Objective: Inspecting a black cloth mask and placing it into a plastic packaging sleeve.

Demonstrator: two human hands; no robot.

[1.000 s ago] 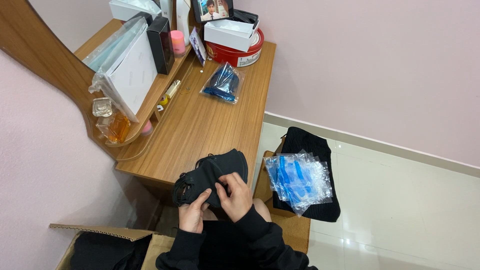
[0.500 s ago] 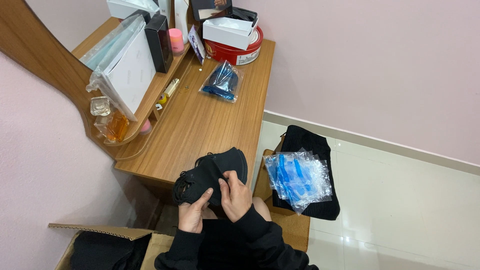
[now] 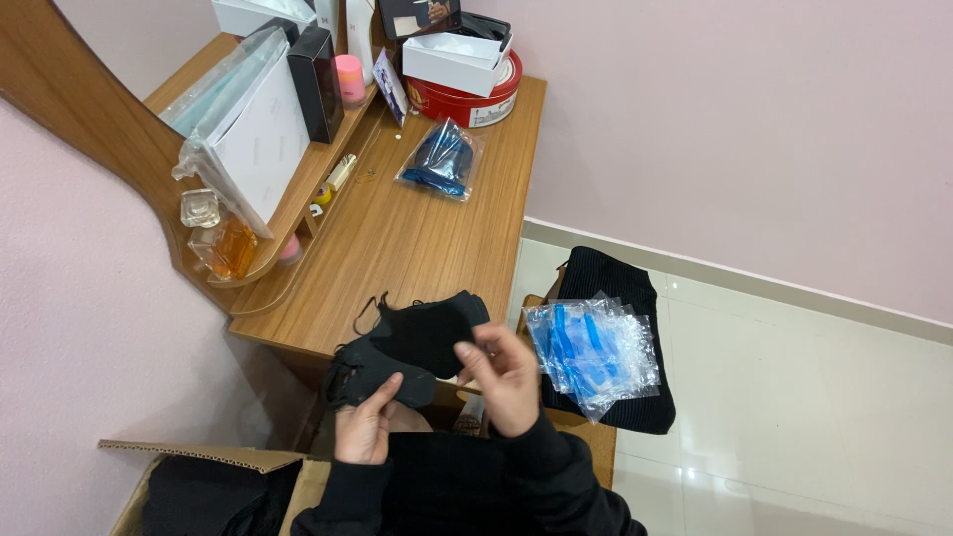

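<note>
A stack of black face masks (image 3: 417,337) with thin ear loops lies at the near edge of the wooden desk (image 3: 417,238). My left hand (image 3: 365,425) grips the lower end of the stack from underneath. Beside it, my right hand (image 3: 504,375) pinches the right edge of the masks with thumb and fingers. Both arms wear black sleeves.
A pile of clear plastic bags with blue strips (image 3: 594,352) rests on a black cloth (image 3: 615,298) on a stool to the right. A bag with blue contents (image 3: 440,161), a red tin (image 3: 467,99) and boxes sit at the desk's back. An open cardboard box (image 3: 213,486) stands bottom left.
My hands have shifted slightly on the masks; the right hand has moved to the stack's right edge. The rest is unchanged.
</note>
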